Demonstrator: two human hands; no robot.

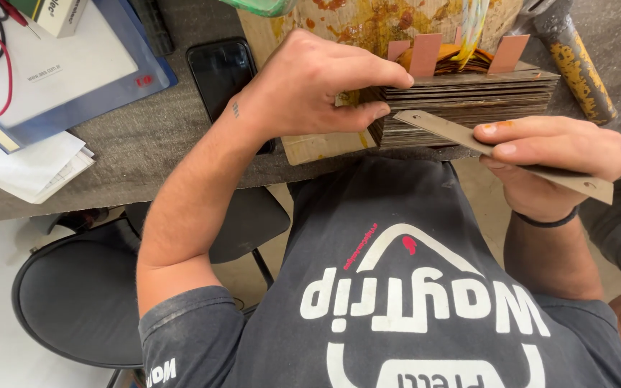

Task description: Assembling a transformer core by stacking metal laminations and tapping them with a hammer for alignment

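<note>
My left hand (321, 86) rests on the left end of a block of stacked thin metal plates (468, 104), fingers curled against its side and top edge. My right hand (551, 154) pinches a flat grey metal strip (454, 131) with a hole near each end; the strip's far tip touches the front of the stack. Orange and pink insulating paper tabs (425, 54) stick up from the top of the stack. The stack sits on a stained wooden board (325, 147) at the bench edge.
A black phone (217, 68) lies left of the board. Papers and a blue folder (73, 79) with red and black wires lie at far left. A stained tool handle (576, 65) lies at right. A black stool (80, 294) stands below the bench.
</note>
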